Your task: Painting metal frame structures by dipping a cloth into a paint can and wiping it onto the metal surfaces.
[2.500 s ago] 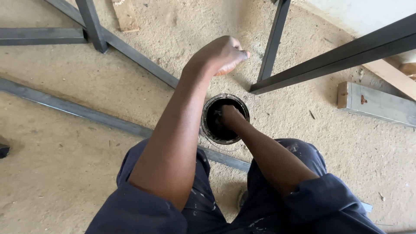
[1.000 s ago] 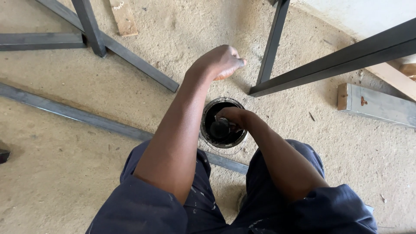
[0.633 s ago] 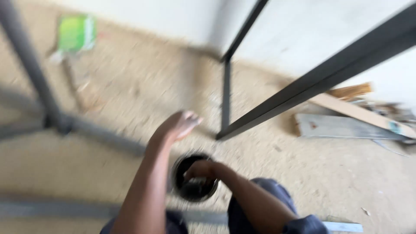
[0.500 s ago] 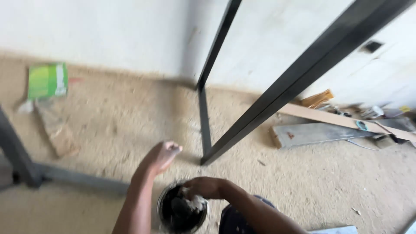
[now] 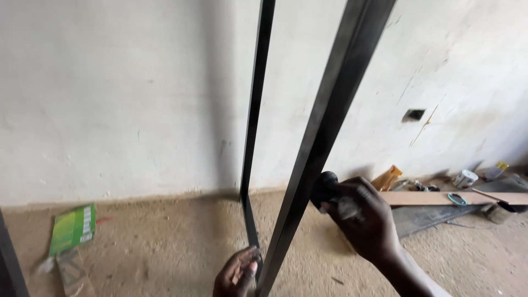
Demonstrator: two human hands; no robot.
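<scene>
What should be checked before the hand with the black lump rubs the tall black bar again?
1. Right hand grips the dark wad: ok, fingers wrap it.
2. Wad meets the near black metal bar: ok, it presses against the bar's right edge.
3. Left hand steadies the frame: ok, it rests low by the near bar's foot.
4. Wad loaded with enough paint: cannot tell, its surface is too dark to read.
5. Far black upright out of the way: ok, it stands behind, apart from the wad.
6. Floor near the feet: cannot tell; only a green packet and a wooden plank show.
</scene>
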